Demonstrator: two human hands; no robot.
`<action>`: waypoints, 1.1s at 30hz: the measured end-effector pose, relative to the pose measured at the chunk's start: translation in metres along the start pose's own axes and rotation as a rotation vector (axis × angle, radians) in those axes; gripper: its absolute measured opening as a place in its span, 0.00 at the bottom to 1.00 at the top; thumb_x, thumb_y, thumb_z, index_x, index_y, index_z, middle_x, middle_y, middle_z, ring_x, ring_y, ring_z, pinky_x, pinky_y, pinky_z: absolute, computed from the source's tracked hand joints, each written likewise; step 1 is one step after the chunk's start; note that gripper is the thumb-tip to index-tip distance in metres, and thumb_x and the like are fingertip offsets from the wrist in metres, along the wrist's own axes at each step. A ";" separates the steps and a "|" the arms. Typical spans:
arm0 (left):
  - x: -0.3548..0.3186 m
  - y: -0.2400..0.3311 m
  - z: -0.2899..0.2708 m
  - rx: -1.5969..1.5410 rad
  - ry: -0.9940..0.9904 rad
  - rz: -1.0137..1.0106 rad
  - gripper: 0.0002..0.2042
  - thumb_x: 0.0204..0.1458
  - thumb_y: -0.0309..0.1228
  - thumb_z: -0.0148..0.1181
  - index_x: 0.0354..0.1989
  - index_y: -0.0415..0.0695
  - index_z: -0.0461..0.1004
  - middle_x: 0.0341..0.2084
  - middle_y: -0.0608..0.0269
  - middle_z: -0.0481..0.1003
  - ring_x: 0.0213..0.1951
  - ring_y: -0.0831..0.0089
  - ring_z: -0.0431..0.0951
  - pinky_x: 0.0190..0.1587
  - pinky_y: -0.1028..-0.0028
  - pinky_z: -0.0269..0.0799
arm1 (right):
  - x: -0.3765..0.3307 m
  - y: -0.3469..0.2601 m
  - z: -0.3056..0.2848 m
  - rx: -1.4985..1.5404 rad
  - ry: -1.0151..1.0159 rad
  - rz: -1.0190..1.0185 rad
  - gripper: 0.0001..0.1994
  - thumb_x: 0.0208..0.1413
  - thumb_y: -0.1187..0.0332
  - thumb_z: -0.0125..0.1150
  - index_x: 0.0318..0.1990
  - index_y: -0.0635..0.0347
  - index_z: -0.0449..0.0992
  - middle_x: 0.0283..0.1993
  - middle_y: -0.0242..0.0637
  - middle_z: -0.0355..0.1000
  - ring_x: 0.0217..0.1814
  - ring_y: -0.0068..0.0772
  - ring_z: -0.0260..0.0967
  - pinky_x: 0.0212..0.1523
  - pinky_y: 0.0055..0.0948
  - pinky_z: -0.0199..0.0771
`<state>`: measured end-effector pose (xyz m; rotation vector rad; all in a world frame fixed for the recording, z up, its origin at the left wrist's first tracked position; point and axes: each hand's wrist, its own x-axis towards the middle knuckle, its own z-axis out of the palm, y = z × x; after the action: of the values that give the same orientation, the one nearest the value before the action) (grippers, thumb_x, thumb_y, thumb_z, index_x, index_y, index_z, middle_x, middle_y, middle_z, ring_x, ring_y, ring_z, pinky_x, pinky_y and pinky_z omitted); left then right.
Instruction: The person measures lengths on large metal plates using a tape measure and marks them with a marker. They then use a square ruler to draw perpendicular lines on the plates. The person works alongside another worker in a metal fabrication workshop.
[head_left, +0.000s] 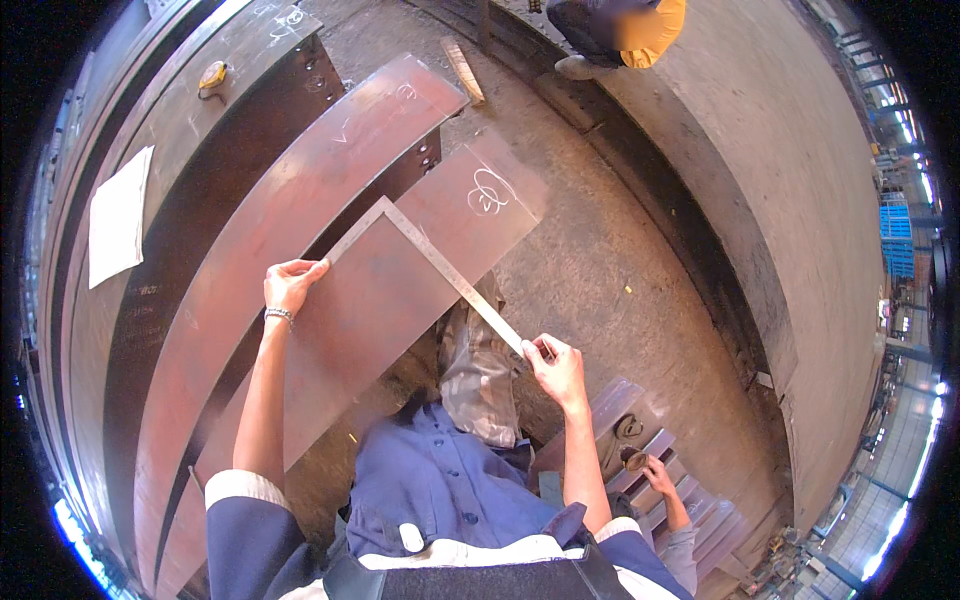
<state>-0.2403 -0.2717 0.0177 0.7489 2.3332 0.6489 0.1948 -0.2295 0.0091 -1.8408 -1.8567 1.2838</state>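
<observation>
Workshop floor below: left hand (291, 283) and right hand (556, 366) each grasp the steel square (425, 255) on the plate (400, 280); its edge unmarked.

Count: 3 curved steel plates (330, 190), 1 steel square (430, 255), 1 white paper sheet (118, 215), 1 yellow tape measure (212, 76), 1 wood block (463, 70), 2 other people nearby.

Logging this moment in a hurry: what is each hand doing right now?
Left hand: fingers closed on one arm of the steel square, pressing it to the curved steel plate.
Right hand: fingers closed on the square's other arm.
</observation>
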 end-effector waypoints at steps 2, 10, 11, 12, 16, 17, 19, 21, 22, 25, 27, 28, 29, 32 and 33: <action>0.000 -0.001 -0.001 -0.011 -0.006 0.014 0.17 0.41 0.46 0.72 0.32 0.45 0.84 0.28 0.61 0.82 0.35 0.74 0.81 0.43 0.73 0.72 | -0.001 -0.002 0.000 -0.001 0.003 0.011 0.14 0.55 0.57 0.62 0.29 0.59 0.77 0.16 0.39 0.67 0.17 0.28 0.62 0.22 0.32 0.62; -0.007 0.004 0.000 -0.031 0.017 0.016 0.17 0.41 0.45 0.72 0.32 0.44 0.84 0.27 0.62 0.82 0.33 0.75 0.80 0.41 0.75 0.72 | -0.002 -0.012 -0.001 -0.044 -0.010 0.054 0.13 0.56 0.60 0.62 0.31 0.62 0.77 0.19 0.34 0.71 0.21 0.17 0.62 0.24 0.24 0.63; -0.006 0.004 -0.001 -0.035 0.019 0.020 0.17 0.41 0.45 0.72 0.32 0.44 0.84 0.28 0.62 0.82 0.33 0.76 0.80 0.41 0.75 0.72 | -0.002 -0.014 -0.001 -0.044 -0.005 0.048 0.13 0.56 0.59 0.62 0.31 0.62 0.77 0.18 0.34 0.71 0.21 0.17 0.62 0.24 0.24 0.63; -0.005 0.003 -0.001 -0.049 0.018 0.025 0.17 0.41 0.45 0.72 0.32 0.44 0.84 0.28 0.62 0.82 0.34 0.76 0.80 0.41 0.75 0.72 | -0.002 -0.014 -0.001 -0.042 0.001 0.042 0.13 0.56 0.59 0.62 0.30 0.62 0.77 0.18 0.34 0.70 0.21 0.17 0.62 0.24 0.24 0.63; 0.000 -0.012 0.003 -0.059 0.013 0.018 0.18 0.42 0.45 0.71 0.34 0.43 0.84 0.29 0.61 0.82 0.34 0.75 0.80 0.42 0.74 0.72 | -0.004 -0.015 0.001 -0.047 0.003 0.038 0.13 0.56 0.59 0.62 0.30 0.62 0.77 0.18 0.34 0.70 0.21 0.17 0.62 0.24 0.25 0.63; 0.001 -0.010 0.002 -0.049 0.011 0.014 0.19 0.43 0.45 0.70 0.35 0.42 0.83 0.30 0.60 0.82 0.34 0.75 0.80 0.42 0.74 0.72 | -0.004 -0.016 0.001 -0.049 0.002 0.043 0.13 0.56 0.59 0.62 0.30 0.62 0.77 0.18 0.34 0.70 0.21 0.17 0.62 0.24 0.25 0.63; -0.002 -0.004 0.004 -0.058 0.033 0.026 0.19 0.41 0.46 0.71 0.33 0.43 0.84 0.28 0.61 0.82 0.33 0.75 0.81 0.41 0.74 0.72 | -0.003 -0.013 0.002 -0.020 0.021 0.025 0.13 0.56 0.60 0.62 0.30 0.62 0.77 0.18 0.34 0.70 0.21 0.17 0.62 0.24 0.25 0.63; -0.003 -0.003 0.004 -0.060 0.045 0.030 0.19 0.41 0.47 0.72 0.33 0.43 0.84 0.28 0.61 0.82 0.33 0.75 0.81 0.40 0.75 0.73 | -0.002 -0.011 0.003 -0.014 0.030 0.018 0.13 0.56 0.59 0.62 0.30 0.62 0.77 0.18 0.34 0.70 0.20 0.17 0.61 0.24 0.25 0.62; -0.001 -0.006 0.005 -0.058 0.047 0.029 0.19 0.41 0.47 0.72 0.33 0.43 0.84 0.28 0.61 0.82 0.32 0.75 0.81 0.40 0.75 0.73 | -0.002 -0.011 0.004 -0.022 0.031 0.019 0.13 0.56 0.59 0.62 0.30 0.62 0.77 0.18 0.34 0.69 0.20 0.17 0.61 0.23 0.25 0.62; -0.003 -0.005 0.005 -0.051 0.040 0.015 0.19 0.41 0.47 0.72 0.32 0.44 0.84 0.27 0.61 0.82 0.32 0.75 0.81 0.39 0.74 0.73 | -0.003 -0.010 0.004 -0.022 0.040 -0.012 0.13 0.56 0.59 0.62 0.30 0.62 0.77 0.18 0.35 0.69 0.20 0.18 0.60 0.23 0.26 0.61; -0.001 -0.004 0.003 -0.047 0.046 0.024 0.18 0.41 0.46 0.72 0.32 0.44 0.84 0.27 0.61 0.82 0.32 0.75 0.81 0.39 0.74 0.73 | -0.001 -0.012 0.004 -0.030 0.044 -0.026 0.13 0.56 0.59 0.61 0.30 0.61 0.77 0.18 0.35 0.69 0.20 0.18 0.60 0.22 0.26 0.61; -0.001 -0.007 0.005 -0.047 0.051 0.034 0.18 0.41 0.46 0.72 0.32 0.44 0.84 0.27 0.62 0.82 0.31 0.75 0.80 0.38 0.74 0.73 | -0.003 -0.014 0.003 -0.048 0.042 -0.017 0.13 0.56 0.59 0.61 0.30 0.61 0.77 0.18 0.36 0.69 0.19 0.19 0.60 0.22 0.27 0.60; -0.002 -0.009 0.006 -0.045 0.053 0.040 0.18 0.41 0.46 0.72 0.32 0.45 0.84 0.27 0.62 0.82 0.31 0.76 0.80 0.38 0.74 0.73 | -0.004 -0.017 0.003 -0.066 0.037 -0.005 0.13 0.56 0.59 0.61 0.31 0.61 0.77 0.18 0.36 0.69 0.19 0.19 0.59 0.22 0.27 0.60; 0.003 -0.007 0.005 -0.045 0.039 0.030 0.17 0.41 0.46 0.72 0.32 0.46 0.84 0.27 0.63 0.82 0.31 0.75 0.80 0.38 0.74 0.72 | -0.004 -0.030 0.000 -0.054 0.037 0.007 0.14 0.55 0.58 0.59 0.31 0.61 0.76 0.22 0.49 0.70 0.22 0.46 0.67 0.27 0.37 0.66; 0.003 -0.008 0.005 -0.063 0.029 0.022 0.17 0.41 0.46 0.72 0.32 0.46 0.84 0.27 0.63 0.82 0.31 0.75 0.80 0.38 0.74 0.72 | -0.004 -0.031 0.000 -0.060 0.031 0.019 0.13 0.55 0.59 0.59 0.31 0.61 0.76 0.22 0.49 0.70 0.22 0.46 0.67 0.27 0.37 0.66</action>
<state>-0.2422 -0.2739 0.0083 0.7418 2.3225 0.7439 0.1742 -0.2280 0.0322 -1.9020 -1.8854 1.2117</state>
